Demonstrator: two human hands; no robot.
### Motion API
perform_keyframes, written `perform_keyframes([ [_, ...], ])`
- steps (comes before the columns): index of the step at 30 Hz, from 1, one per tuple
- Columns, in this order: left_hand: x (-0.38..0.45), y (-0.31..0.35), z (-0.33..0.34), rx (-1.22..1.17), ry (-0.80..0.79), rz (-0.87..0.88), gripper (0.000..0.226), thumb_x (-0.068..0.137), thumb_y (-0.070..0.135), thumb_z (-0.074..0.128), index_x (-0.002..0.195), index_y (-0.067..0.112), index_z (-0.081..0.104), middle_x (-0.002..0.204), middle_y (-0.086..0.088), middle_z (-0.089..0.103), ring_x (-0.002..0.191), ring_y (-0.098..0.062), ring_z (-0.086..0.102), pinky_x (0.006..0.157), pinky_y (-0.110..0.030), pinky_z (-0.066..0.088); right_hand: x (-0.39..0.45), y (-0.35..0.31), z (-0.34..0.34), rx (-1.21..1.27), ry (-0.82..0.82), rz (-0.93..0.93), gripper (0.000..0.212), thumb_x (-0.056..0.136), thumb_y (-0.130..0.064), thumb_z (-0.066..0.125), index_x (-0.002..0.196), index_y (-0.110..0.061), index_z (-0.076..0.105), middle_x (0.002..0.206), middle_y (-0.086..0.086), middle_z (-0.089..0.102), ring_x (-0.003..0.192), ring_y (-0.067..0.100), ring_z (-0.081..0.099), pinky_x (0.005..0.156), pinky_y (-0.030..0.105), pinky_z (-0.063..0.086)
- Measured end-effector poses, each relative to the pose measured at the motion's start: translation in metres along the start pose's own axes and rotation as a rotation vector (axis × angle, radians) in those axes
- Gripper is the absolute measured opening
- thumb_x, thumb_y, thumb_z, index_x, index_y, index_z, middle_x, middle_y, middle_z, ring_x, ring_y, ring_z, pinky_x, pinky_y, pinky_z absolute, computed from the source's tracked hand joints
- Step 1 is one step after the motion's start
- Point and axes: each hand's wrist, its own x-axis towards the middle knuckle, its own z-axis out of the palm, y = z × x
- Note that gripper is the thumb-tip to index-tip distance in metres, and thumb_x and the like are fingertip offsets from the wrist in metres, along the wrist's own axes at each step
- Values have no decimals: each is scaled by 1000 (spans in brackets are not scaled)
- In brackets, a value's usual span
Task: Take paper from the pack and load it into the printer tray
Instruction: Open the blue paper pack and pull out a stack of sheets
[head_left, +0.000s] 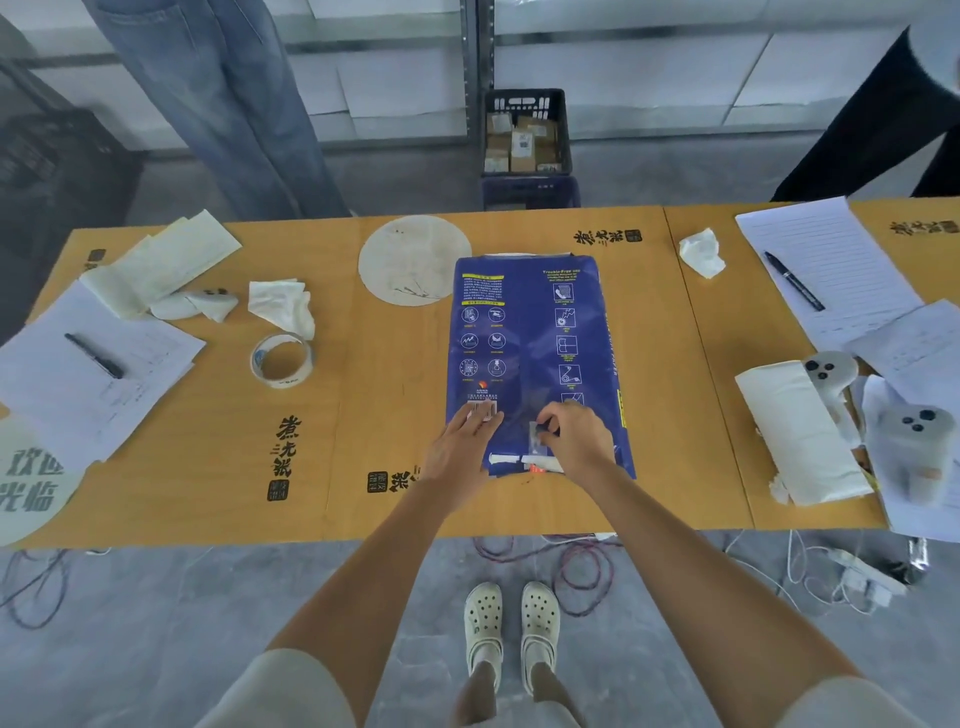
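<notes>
My fingers (545, 422) on my right hand (579, 439) are pinched together on a small strip of clear tape (535, 434) on the blue pack of paper (535, 358). The fingertips are bent in tight around the tape. My left hand (460, 449) lies flat and spread out on the pack, holding nothing, just pressing down beside the white barcode.

The pack lies flat in the middle of the worktop (395, 457), with its near end close to the front edge where I stand. It looks closed, with white tape across its near end.

A roll of tape (282, 360) sits to the left of the pack, well apart from it. A round white sheet (413, 260) lies near the back edge, just beside the pack's far left corner. A pen (94, 356) rests on papers at the left end.
</notes>
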Motion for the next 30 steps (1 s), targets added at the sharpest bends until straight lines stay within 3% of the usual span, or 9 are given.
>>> perform_keyframes([
  [8,-1,1,5,-35,16,-13,75,85,10,56,148,23,17,158,8,12,146,-14,6,109,-30,34,0,6,2,-166,15,-95,23,89,-26,57,106,-15,68,108,3,64,95,24,61,70,30,46],
  [17,-1,1,4,-43,-1,-11,74,86,9,55,147,23,17,158,8,11,146,-15,5,111,-32,32,-3,7,4,-155,42,-151,16,89,-20,57,93,-14,70,106,3,65,91,23,60,65,27,42],
  [26,-4,0,-1,-51,-21,3,77,82,2,51,148,24,16,159,10,9,147,-12,3,105,-30,40,-26,22,2,-102,-105,-227,17,91,-19,51,91,-12,66,104,3,60,91,24,59,63,30,39],
  [30,-4,2,-3,-43,-48,-5,79,83,6,56,148,23,14,159,8,6,147,-14,2,106,-32,41,-45,27,3,-147,-215,-266,17,88,-23,52,89,-16,68,106,1,63,97,23,59,73,33,47],
])
